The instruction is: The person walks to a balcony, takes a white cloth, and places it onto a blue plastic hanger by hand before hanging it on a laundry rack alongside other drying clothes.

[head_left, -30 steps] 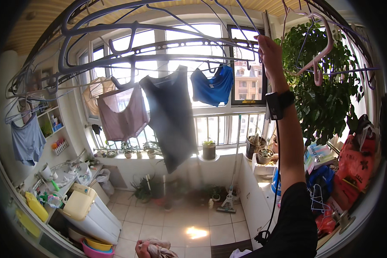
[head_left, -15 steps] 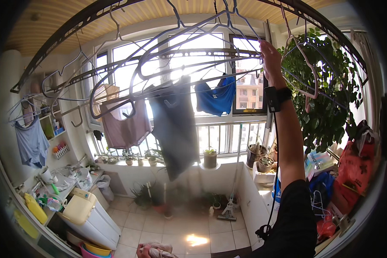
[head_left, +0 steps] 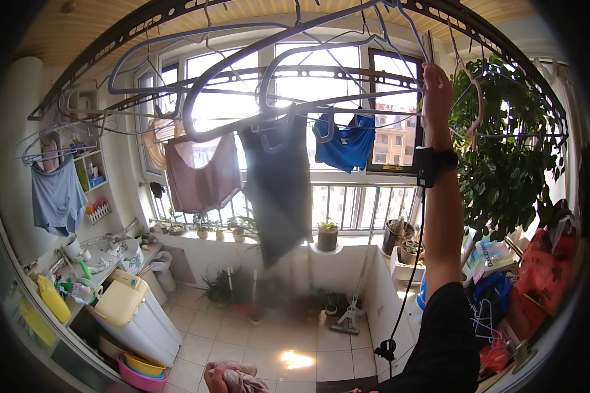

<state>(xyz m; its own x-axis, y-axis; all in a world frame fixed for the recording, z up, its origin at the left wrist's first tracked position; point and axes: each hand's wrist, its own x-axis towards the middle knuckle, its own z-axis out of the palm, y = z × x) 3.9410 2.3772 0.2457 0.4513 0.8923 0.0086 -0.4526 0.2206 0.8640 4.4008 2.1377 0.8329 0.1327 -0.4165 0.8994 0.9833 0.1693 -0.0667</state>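
Note:
Up high on the right, my right hand [head_left: 437, 95] is closed on the end of a grey-blue clothes hanger [head_left: 200, 98], one of several on the dark drying rack. At the lower edge my left hand [head_left: 215, 377], only partly in view, grips a bunched pale garment [head_left: 241, 378]. Other hangers overlap around the held one, so its hook is hard to trace. Beyond them hang a blue garment [head_left: 345, 145], a dark garment [head_left: 276, 190] and a mauve top [head_left: 203, 171].
A light blue garment [head_left: 59, 200] hangs at far left above a washing machine [head_left: 144, 321] and stacked basins [head_left: 141, 373]. A leafy plant [head_left: 511, 157] fills the right, above bags [head_left: 537, 281]. A mop [head_left: 349, 321] leans by potted plants. A dark cord runs from my right wrist.
The view has shifted, and the rack and laundry sit further right in it. The hanger in my right hand has tilted and swung nearer. My left hand and the garment show slightly more.

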